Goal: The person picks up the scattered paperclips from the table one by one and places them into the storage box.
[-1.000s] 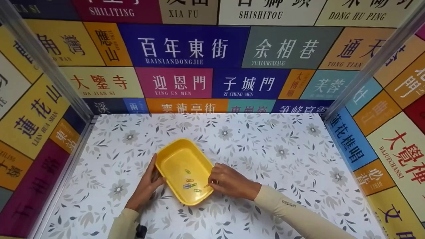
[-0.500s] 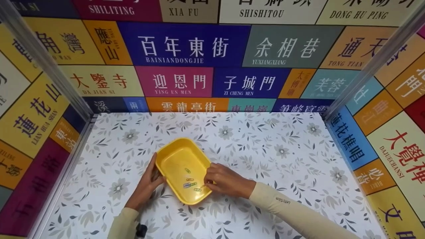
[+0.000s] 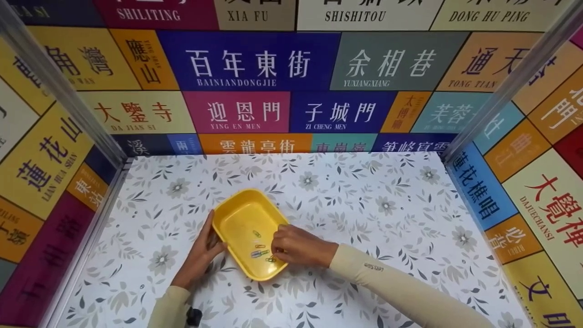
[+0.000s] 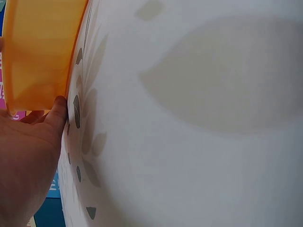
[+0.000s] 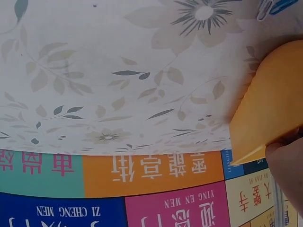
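Two hands at yellow tray (image 3: 237, 218): left hand (image 3: 202, 253) braces outer wall, fingers straight; right hand (image 3: 296, 246) over clips (image 3: 259, 251) (grip hidden, cannot tell).

The right hand (image 3: 294, 246) is now further over the yellow tray (image 3: 237, 214) than it was a moment ago, when it sat at the tray's right edge. Its fingertips (image 3: 274, 248) now reach down inside the tray, right by the little paper clips (image 3: 259, 252) on the tray floor. The sleeve (image 3: 387, 282) has slid closer to the tray too.
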Tool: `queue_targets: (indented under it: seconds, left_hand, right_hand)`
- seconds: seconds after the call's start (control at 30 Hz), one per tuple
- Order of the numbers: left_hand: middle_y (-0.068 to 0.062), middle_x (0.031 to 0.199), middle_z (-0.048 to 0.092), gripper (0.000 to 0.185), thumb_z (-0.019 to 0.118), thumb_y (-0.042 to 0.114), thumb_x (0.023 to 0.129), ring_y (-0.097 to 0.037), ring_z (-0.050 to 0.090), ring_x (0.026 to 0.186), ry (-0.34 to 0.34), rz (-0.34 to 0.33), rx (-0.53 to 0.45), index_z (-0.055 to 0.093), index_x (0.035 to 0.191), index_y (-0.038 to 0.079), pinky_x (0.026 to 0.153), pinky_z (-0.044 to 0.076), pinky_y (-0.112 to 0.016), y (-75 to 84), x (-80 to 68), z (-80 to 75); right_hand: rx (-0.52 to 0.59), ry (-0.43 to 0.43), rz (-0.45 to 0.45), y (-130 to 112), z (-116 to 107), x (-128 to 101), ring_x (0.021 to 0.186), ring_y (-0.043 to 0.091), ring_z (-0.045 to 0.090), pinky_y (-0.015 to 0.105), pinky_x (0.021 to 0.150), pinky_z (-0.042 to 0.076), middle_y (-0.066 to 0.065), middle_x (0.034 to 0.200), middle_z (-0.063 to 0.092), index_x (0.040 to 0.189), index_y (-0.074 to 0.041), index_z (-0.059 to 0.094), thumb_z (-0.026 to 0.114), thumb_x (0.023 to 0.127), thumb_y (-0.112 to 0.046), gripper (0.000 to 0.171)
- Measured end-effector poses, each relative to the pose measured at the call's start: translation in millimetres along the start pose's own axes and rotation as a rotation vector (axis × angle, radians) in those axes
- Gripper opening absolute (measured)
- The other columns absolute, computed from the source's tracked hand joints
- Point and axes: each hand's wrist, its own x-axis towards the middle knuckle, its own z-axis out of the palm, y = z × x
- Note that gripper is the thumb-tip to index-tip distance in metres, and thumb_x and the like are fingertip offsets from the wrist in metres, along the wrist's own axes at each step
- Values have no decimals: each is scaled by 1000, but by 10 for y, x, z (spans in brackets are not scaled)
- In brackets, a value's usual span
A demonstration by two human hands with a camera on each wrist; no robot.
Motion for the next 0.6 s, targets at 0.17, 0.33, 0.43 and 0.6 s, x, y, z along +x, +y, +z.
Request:
queue_targets:
  seconds: [0.17,0.33,0.43,0.6]
  left_hand:
    - [-3,186,2,99,66,3,109,-28,14,170,-2,4,-17,-3,179,19,122,28,-9,3,-2,4]
    - [-4,186,6,100,67,3,109,-28,19,169,3,2,-13,-1,179,22,122,30,-10,5,-10,13]
    - [-4,186,5,100,67,4,109,-28,18,169,4,-2,-14,-1,179,23,122,29,-10,4,-7,12]
    - [-4,186,3,98,66,4,110,-29,16,170,3,-5,-13,-2,179,21,122,28,-9,5,-5,13]
  right_hand:
    - [-14,-6,-27,9,26,65,86,19,57,31,81,48,-1,83,68,95,-12,80,79,101,-17,8]
    - [23,-68,3,8,59,127,83,16,55,26,76,43,-1,83,68,96,-12,81,79,102,-21,12]
    - [53,-94,29,8,62,161,82,15,55,24,75,42,-2,83,69,96,-12,81,79,102,-19,10]
    - [118,-114,80,15,78,205,82,13,54,22,75,41,-3,84,69,97,-11,83,79,101,-17,8]
